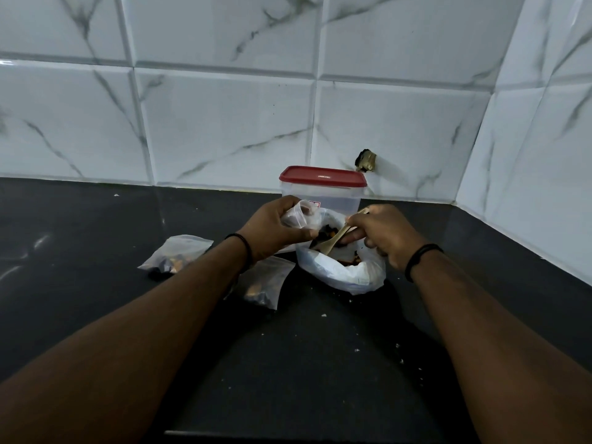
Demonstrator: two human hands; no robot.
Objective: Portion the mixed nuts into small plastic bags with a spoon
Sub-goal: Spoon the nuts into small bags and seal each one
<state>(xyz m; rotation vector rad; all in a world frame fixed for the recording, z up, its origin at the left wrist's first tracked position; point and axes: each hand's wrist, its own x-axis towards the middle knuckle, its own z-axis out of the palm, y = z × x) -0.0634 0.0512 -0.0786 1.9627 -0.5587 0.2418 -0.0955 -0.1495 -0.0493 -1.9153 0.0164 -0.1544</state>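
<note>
My left hand [275, 230] grips a small clear plastic bag [302, 216] and holds it above the rim of a large white bag of mixed nuts [344, 272]. My right hand [384, 237] holds a pale wooden spoon [336, 240], its bowl lying in the open mouth of the large bag among the dark and orange nuts [330, 233]. Two small filled bags lie on the black counter: one at the left [176, 256], another [266, 282] partly under my left forearm.
A clear plastic container with a red lid [322, 187] stands right behind the bags, near the white marble-tile wall. A tiled side wall closes in on the right. Small crumbs [323, 315] dot the black counter [96, 225].
</note>
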